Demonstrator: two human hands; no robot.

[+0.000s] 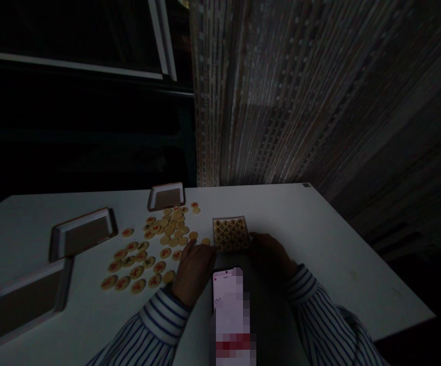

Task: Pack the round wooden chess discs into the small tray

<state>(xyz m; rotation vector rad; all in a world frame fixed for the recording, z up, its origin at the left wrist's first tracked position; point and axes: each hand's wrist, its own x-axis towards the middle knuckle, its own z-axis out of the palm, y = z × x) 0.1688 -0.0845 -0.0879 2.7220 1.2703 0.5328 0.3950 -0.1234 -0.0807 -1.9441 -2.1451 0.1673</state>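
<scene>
The scene is dim. My left hand (193, 272) rests on the white table (319, 234) with fingers bent, their tips beside the small box (231, 234) packed with round game pieces. My right hand (272, 254) lies at the box's near right corner, touching it; its fingers are dark and hard to read. Several loose tan discs with red or dark marks (148, 251) are scattered left of the box. A lit phone (231, 310) lies between my striped sleeves.
Three empty dark trays with pale rims stand on the left: one at the back (166, 196), one in the middle (83, 233), one near the front edge (22, 300). A patterned curtain (319, 91) hangs behind the table. The table's right edge drops into darkness.
</scene>
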